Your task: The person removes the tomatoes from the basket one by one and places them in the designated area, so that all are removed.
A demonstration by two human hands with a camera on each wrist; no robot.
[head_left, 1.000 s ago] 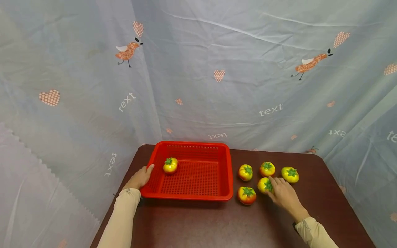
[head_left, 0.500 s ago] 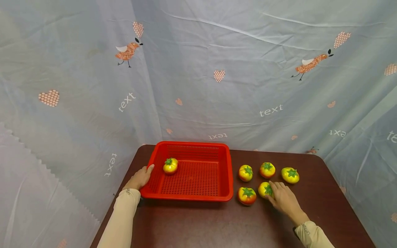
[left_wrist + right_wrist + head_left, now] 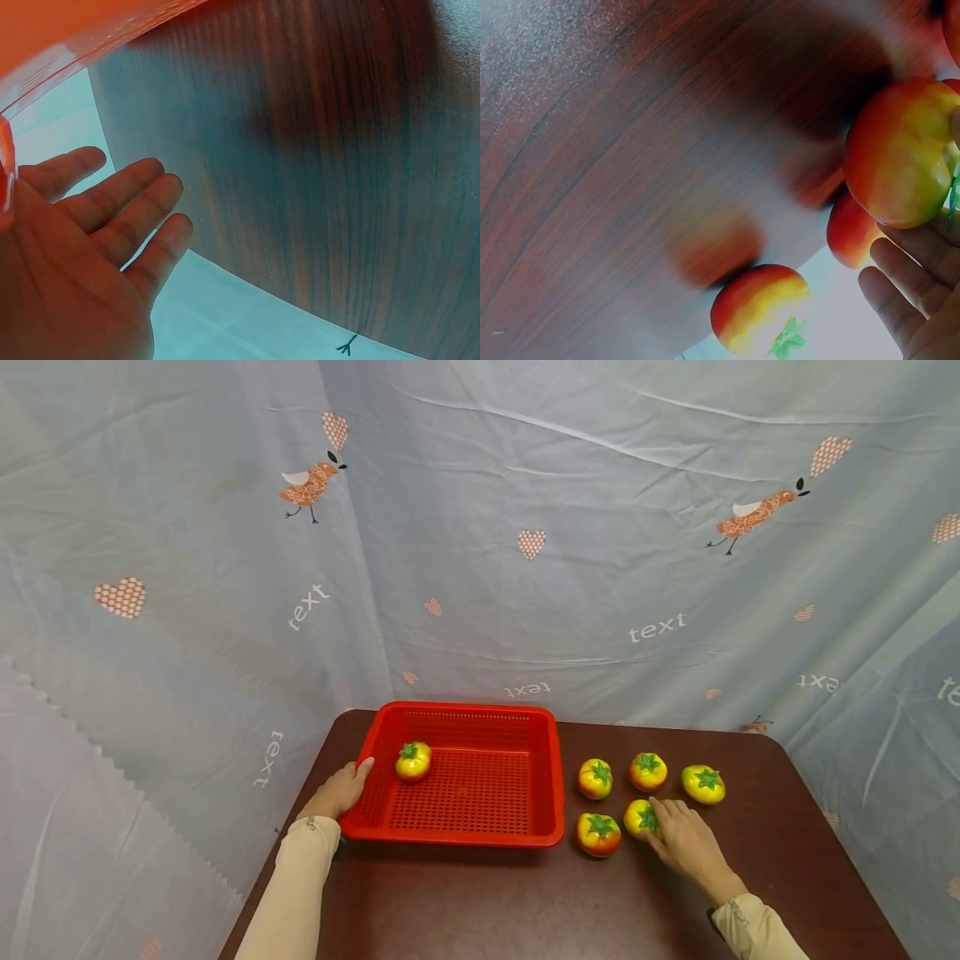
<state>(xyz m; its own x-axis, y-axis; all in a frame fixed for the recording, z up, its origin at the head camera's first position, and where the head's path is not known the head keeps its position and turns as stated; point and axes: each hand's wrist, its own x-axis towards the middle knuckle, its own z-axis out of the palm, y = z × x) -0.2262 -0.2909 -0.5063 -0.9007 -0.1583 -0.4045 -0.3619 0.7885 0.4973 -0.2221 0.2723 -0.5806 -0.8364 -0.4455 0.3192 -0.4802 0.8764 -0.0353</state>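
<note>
A red plastic basket (image 3: 467,839) stands on the left of the table, with one yellow-and-red tomato (image 3: 413,762) in it. At its left side my left hand (image 3: 339,792) holds the rim, thumb over the edge; in the left wrist view the other fingers (image 3: 124,195) stretch out loosely below. My right hand (image 3: 688,843) pinches a tomato (image 3: 637,817) by its green-leaved top between thumb and forefinger. In the right wrist view this tomato (image 3: 892,161) shows its red underside close over the table, and the remaining fingers (image 3: 892,300) are extended beside it.
Around the right hand lie more tomatoes: one in front left (image 3: 597,837), one behind it (image 3: 595,778), one at the back (image 3: 647,772) and one on the right (image 3: 703,784). The dark wooden table (image 3: 465,902) is backed by a grey-blue printed curtain (image 3: 480,568).
The right hand has drawn back slightly toward the person, and the tomato under its fingers has shifted a little with it. The left hand and basket stay in place.
</note>
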